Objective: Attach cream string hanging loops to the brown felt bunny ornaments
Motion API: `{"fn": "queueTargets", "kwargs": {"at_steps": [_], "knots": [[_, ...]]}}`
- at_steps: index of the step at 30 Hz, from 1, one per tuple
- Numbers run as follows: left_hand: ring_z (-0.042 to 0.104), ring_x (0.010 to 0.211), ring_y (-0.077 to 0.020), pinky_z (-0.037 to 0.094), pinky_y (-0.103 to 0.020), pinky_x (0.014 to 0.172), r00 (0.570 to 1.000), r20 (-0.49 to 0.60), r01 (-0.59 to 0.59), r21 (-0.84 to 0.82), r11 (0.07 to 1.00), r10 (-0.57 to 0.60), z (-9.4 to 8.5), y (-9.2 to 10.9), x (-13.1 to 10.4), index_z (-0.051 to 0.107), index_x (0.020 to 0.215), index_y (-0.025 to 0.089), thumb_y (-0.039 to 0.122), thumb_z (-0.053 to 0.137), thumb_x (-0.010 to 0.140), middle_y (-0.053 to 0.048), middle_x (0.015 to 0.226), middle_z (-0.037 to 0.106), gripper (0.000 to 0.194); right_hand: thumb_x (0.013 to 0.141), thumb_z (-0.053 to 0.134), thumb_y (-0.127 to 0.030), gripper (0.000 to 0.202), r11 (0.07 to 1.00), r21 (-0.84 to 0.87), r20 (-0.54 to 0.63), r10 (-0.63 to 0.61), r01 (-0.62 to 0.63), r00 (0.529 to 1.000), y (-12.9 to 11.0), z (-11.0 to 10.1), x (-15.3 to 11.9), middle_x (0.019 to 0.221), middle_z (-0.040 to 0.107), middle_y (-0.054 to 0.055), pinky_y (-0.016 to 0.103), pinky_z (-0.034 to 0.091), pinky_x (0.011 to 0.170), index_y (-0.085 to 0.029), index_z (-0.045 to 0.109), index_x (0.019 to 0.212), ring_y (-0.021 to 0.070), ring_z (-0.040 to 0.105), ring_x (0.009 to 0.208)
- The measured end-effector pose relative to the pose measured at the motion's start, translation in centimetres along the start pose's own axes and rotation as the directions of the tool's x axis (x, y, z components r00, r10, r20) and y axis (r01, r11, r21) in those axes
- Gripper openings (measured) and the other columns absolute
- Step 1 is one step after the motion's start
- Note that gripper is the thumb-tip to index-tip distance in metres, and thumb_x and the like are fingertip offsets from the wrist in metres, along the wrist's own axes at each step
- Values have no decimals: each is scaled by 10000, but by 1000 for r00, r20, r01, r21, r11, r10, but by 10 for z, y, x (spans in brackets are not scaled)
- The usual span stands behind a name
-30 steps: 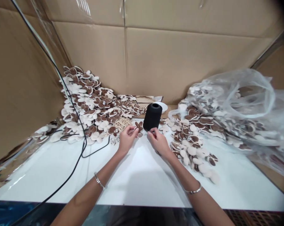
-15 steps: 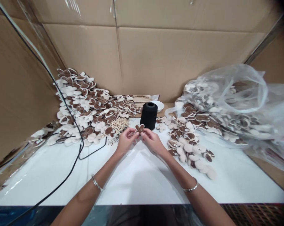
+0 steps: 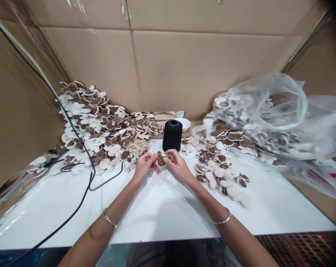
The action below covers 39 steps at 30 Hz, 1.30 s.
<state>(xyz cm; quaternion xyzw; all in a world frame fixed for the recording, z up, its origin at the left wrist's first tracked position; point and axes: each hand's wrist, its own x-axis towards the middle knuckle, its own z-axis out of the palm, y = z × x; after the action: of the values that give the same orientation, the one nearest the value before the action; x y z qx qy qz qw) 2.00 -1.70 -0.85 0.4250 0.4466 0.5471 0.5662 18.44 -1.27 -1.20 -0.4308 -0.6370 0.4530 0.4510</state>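
Note:
Between my two hands is a small brown fabric piece with a pale edge (image 3: 160, 160), shaped with rounded lobes. My left hand (image 3: 144, 165) pinches its left side between thumb and fingers. At its right side, the fingers of my right hand (image 3: 176, 164) are pinched together on it. Just behind the hands stands a black thread cone (image 3: 172, 136), upright on the white table (image 3: 156, 211). Left of it lies a small heap of cream-coloured cord loops (image 3: 137, 147).
A large pile of brown and white lobed pieces (image 3: 95, 126) rises at the left. More pieces (image 3: 220, 167) lie at the right, beside a clear plastic bag (image 3: 284, 111) full of them. A black cable (image 3: 87, 193) crosses the left side. A white dish (image 3: 184, 124) sits behind the cone.
The fabric piece has been turned in my fingers, its lobes now facing differently and lower down. My right hand has shifted its hold. The whole view has moved slightly.

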Motion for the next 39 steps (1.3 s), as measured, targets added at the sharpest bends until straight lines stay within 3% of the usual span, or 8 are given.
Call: {"fn": "queueTargets", "kwargs": {"at_steps": [5,10,15,21,26,30,34,39], "knots": [[548,441,-81,432,-178,455,997,-79,7,-8,1000,-8,5,-3,-1,505,597,161,419,757,697,29,508,577,374,810,645,-442,400,859,-457,95,-209,229,973,-10,5,-9,1039,657,63,313,440,817,-214,594,1135,213,603,935],[579,442,-118,461,-214,441,997,-46,60,-9,998,-60,3,-3,1,552,676,158,459,735,698,-7,552,635,354,967,435,-360,311,844,-478,175,-178,242,968,-12,5,-10,1047,696,68,281,420,782,-225,611,1185,195,627,895],[529,426,-86,405,-189,436,999,-33,12,73,997,-10,0,-1,0,537,638,156,469,682,769,6,519,592,368,980,394,-385,299,940,-295,172,-123,170,977,-5,5,-9,795,673,30,266,408,677,-202,626,934,176,606,716],[579,559,-118,438,-215,516,988,1,-153,225,962,157,3,-2,-3,609,795,169,450,687,780,-3,662,634,293,963,412,-450,288,995,-85,106,-47,56,993,-1,6,-7,652,634,-4,273,418,660,-211,541,868,174,619,645],[622,675,-152,457,-244,624,943,34,-309,454,836,331,3,0,-9,669,861,192,379,660,818,-27,807,680,192,965,421,-431,260,993,-87,123,-67,78,990,0,6,-10,645,632,-9,269,417,647,-213,551,907,171,626,647],[589,669,-147,412,-239,600,896,47,-390,557,733,442,3,4,-11,683,799,203,342,627,846,-25,808,660,157,941,463,-441,259,993,116,112,-15,2,994,8,11,-6,693,639,-6,254,426,592,-203,561,966,147,628,586],[586,751,-162,421,-233,622,907,-16,-357,500,789,421,2,0,-8,662,779,196,343,624,844,-25,809,636,165,879,537,-481,298,903,396,118,132,-168,984,10,13,1,749,671,17,233,403,483,-195,525,963,143,630,517],[549,653,-134,440,-235,593,955,-48,-264,320,910,294,3,-4,-3,657,762,183,370,672,794,-11,767,621,191,848,575,-397,289,681,626,254,282,-380,925,5,7,4,801,701,79,247,439,514,-145,585,989,147,626,562]]}}
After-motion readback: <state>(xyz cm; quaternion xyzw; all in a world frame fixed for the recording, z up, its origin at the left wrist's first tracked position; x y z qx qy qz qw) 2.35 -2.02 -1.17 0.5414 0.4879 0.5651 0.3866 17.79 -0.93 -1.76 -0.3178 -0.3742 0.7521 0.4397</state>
